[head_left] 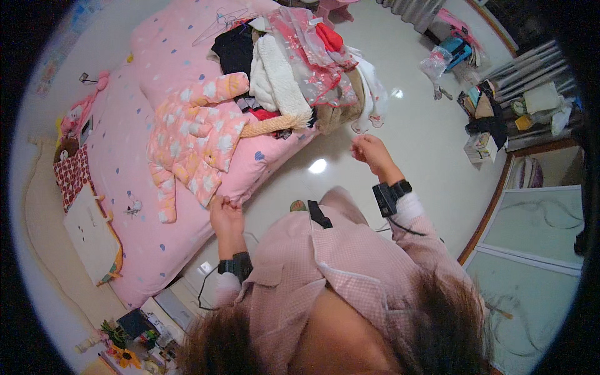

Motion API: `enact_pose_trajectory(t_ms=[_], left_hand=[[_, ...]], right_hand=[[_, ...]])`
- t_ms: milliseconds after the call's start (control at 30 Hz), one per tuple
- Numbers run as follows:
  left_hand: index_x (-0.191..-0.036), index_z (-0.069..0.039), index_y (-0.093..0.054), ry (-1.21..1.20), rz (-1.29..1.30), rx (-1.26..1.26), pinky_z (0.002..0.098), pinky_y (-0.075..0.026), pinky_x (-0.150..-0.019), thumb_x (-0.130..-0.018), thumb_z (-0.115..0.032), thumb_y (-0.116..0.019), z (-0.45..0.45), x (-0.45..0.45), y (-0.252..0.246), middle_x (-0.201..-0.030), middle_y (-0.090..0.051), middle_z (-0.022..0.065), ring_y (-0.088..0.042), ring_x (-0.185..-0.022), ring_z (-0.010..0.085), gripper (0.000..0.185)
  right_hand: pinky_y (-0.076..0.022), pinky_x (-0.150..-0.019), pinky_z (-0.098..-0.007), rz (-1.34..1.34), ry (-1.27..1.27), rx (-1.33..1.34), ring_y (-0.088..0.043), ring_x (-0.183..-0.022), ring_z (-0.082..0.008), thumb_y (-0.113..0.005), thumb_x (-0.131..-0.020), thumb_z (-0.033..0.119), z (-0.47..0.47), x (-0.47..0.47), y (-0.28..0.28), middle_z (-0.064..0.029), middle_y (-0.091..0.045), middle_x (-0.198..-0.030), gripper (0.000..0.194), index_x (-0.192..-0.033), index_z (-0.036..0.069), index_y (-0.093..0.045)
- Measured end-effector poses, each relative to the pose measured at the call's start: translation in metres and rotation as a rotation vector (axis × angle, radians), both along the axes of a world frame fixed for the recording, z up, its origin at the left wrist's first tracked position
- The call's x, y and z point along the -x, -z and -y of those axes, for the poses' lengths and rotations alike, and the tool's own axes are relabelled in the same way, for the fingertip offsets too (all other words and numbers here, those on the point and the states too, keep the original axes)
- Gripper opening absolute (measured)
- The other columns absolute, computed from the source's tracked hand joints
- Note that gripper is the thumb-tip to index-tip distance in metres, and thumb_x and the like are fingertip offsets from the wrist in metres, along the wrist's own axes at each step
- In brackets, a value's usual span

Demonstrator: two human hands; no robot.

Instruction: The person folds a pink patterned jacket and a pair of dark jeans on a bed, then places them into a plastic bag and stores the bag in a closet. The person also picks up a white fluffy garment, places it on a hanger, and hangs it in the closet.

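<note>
A child's padded jacket (194, 131), peach with white cloud shapes, lies spread on the pink bed sheet (154, 262). Its lower corner reaches the bed's edge, right by my left hand (227, 220). The fingers of that hand are curled; whether they touch or pinch the hem is unclear. My right hand (372, 152) hangs over the floor, below the clothes pile, its fingers loosely curled and no object visible in it. Above the jacket are heaped a white fleece garment (276, 70), a black garment (234, 49) and a sheer red-and-white dress (316, 61).
Wire hangers (220, 26) lie behind the pile. A soft white cushion (91, 234) and a plush bear (67, 150) rest along the headboard (40, 211). At right are a white box (480, 147), bags by the wall and a glass-fronted cabinet (534, 211). A cluttered bedside surface stands lower left.
</note>
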State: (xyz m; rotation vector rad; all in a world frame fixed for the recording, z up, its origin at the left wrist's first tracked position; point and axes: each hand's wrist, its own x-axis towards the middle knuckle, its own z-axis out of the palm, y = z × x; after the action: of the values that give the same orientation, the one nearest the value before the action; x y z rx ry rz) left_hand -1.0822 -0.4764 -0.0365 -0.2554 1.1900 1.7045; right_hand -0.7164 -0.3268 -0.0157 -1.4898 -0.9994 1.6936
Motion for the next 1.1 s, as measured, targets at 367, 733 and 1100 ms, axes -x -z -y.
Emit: enact_pose_trajectory(t_ms=[367, 733, 1100], left_hand=[[-0.073, -0.009, -0.050, -0.402, -0.093, 0.027, 0.0271, -0.040, -0.055, -0.085, -0.016, -0.053, -0.078, -0.012, -0.012, -0.063, -0.050, -0.0013, -0.046, -0.054, 0.0125, 0.014], [-0.080, -0.009, -0.054, -0.286, -0.136, 0.049, 0.0263, -0.045, -0.057, -0.088, -0.016, -0.052, -0.237, -0.069, -0.056, -0.070, -0.057, 0.0016, -0.052, -0.056, 0.0122, 0.011], [-0.122, -0.004, -0.044, 0.544, -0.468, 0.209, 0.0252, -0.047, -0.074, -0.086, -0.028, -0.058, -0.408, -0.091, -0.059, -0.103, -0.055, 0.0068, -0.056, -0.088, 0.0171, 0.045]], right_hand=[[-0.0391, -0.094, -0.0386, 0.477, -0.166, -0.513, -0.049, -0.112, -0.0375, -0.074, -0.064, 0.024, -0.302, 0.041, 0.085, -0.0265, -0.050, -0.119, 0.075, -0.125, -0.002, -0.039], [-0.0465, -0.082, -0.0376, 0.438, -0.583, -0.385, -0.061, -0.093, -0.0309, -0.060, -0.070, 0.020, -0.416, 0.064, 0.100, -0.0250, -0.061, -0.096, 0.049, -0.110, -0.007, -0.053], [-0.0480, -0.068, -0.0350, -0.143, -1.266, -0.756, -0.060, -0.075, -0.0228, -0.055, -0.076, 0.016, -0.382, 0.124, -0.004, -0.0137, -0.063, -0.088, 0.027, -0.099, 0.001, -0.058]])
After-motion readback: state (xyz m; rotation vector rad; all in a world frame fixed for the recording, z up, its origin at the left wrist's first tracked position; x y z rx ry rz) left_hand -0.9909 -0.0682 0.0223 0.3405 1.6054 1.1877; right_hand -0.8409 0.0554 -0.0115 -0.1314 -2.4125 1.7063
